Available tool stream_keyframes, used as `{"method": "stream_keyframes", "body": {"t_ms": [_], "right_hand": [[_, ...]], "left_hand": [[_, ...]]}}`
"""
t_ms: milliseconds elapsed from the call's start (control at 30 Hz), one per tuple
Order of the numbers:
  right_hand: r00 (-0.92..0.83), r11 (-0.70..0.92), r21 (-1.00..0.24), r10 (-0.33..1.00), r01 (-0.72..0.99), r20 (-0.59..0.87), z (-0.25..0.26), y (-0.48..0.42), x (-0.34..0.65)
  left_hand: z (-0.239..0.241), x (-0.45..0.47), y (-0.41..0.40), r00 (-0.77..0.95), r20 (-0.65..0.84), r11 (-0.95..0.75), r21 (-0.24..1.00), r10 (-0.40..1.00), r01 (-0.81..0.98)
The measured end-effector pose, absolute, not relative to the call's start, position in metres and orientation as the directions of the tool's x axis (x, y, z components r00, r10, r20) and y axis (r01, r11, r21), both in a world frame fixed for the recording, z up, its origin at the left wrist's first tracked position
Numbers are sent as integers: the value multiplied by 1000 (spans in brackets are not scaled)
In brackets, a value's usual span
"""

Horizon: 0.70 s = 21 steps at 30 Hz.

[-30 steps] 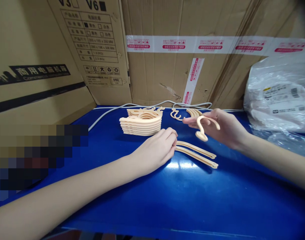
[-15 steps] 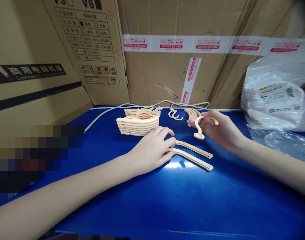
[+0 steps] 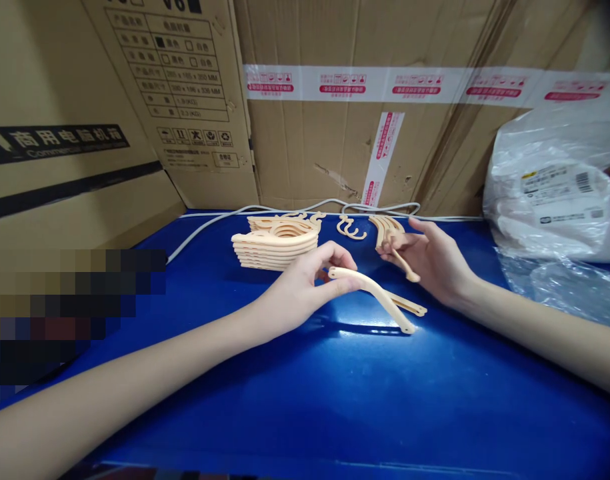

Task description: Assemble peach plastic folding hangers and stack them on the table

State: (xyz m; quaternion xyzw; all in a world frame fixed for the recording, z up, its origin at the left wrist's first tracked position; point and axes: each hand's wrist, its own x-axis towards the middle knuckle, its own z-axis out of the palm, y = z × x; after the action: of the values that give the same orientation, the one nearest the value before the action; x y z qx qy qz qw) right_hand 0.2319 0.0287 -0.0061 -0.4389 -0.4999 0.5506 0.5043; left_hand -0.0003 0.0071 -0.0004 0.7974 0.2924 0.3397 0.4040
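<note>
My left hand pinches one end of a long curved beige plastic arm and lifts it off the blue table. A second beige arm lies flat just behind it. To the right, my right hand holds a beige plastic hook piece between its fingers, above the table. A neat stack of assembled beige hangers stands behind my left hand.
Loose hooks and a small pile of curved parts lie at the back by a white cable. Cardboard boxes wall the back and left. A plastic bag sits at the right.
My left hand has pinched the nearer beige arm and raised one end off the table. My right hand has turned the hook piece and brought it lower.
</note>
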Motion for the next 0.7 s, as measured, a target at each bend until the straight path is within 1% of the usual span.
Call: {"method": "stream_keyframes", "body": {"t_ms": [33, 100, 233, 300, 400, 433, 467, 500, 533, 600, 667, 700], "right_hand": [[-127, 17, -995, 991, -102, 30, -6, 29, 231], [-162, 32, -996, 986, -79, 44, -7, 28, 230], [-192, 34, -998, 980, -52, 43, -13, 28, 229], [-213, 32, -999, 976, -40, 39, -15, 27, 229], [-214, 49, -997, 975, -56, 60, -17, 27, 228], [-207, 53, -996, 976, -70, 67, -17, 27, 228], [-201, 54, -995, 977, -78, 69, -18, 27, 228], [-201, 52, -996, 977, -77, 67, -18, 27, 228], [-204, 47, -997, 977, -67, 60, -19, 27, 228], [-215, 40, -998, 975, -41, 48, -21, 27, 229], [-223, 47, -998, 973, -35, 53, -22, 28, 230], [-225, 54, -998, 972, -38, 61, -23, 28, 230]], "left_hand": [[1, 0, 7, 593, 281, -445, 883, 754, 147], [5, 1, 7, 582, 243, -363, 927, 776, 97], [8, 1, 6, 565, 234, -337, 938, 791, 84], [7, 2, 5, 584, 196, -292, 953, 788, 74], [6, 2, 3, 612, 74, -181, 977, 787, 114], [5, 1, 1, 613, 66, -199, 968, 788, 152], [5, 0, 0, 614, 87, -266, 942, 784, 206], [5, -1, -1, 624, 130, -373, 886, 771, 277], [4, -2, -2, 640, 174, -491, 794, 749, 359], [2, -3, -4, 687, 209, -673, 522, 696, 524], [-1, -3, -4, 726, 184, -746, 250, 662, 617], [-2, -3, -4, 738, 176, -758, 150, 652, 634]]}}
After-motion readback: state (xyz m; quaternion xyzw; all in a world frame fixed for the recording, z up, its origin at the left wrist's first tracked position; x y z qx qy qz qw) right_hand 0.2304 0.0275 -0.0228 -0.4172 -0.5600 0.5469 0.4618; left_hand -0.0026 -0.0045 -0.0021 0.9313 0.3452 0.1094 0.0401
